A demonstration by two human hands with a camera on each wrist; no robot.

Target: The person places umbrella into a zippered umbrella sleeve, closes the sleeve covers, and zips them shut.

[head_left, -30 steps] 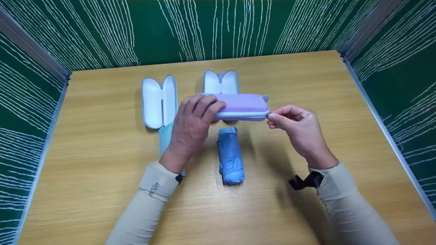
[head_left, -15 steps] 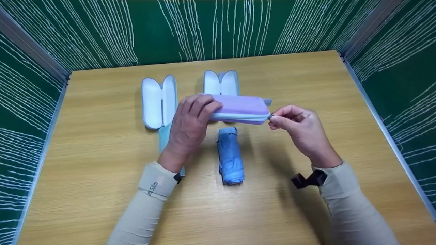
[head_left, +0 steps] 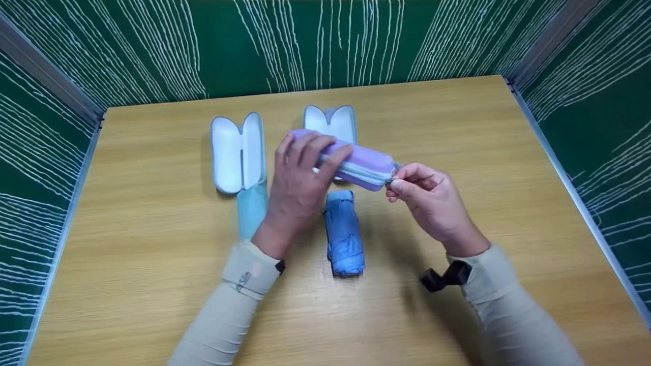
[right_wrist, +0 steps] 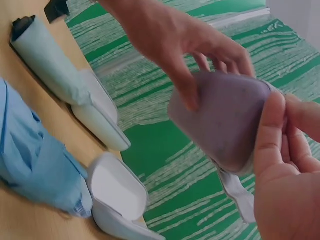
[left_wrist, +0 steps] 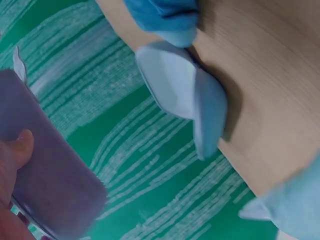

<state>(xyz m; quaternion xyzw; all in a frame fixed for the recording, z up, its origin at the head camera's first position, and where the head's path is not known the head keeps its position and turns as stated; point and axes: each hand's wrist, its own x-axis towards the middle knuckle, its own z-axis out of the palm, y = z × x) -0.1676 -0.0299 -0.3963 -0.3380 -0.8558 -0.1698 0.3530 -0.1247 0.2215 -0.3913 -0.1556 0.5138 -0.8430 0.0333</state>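
Observation:
A purple zip case with a pale zip band is held above the table, tilted down to the right. My left hand grips its left part, fingers over the top. At its right end my right hand pinches the zip pull between thumb and forefinger. The right wrist view shows the purple case between the left hand and the right hand, a grey strap hanging from it. In the left wrist view the case has the left thumb on it.
A folded blue umbrella lies below the case. Behind the case stands an open white-lined case; another open case is at the left. A teal folded umbrella lies partly under my left forearm. Green walls stand around the table.
The purple case has turned so its right end points lower and nearer. The left hand has shifted right, and the right hand has moved left and slightly down with the zip pull.

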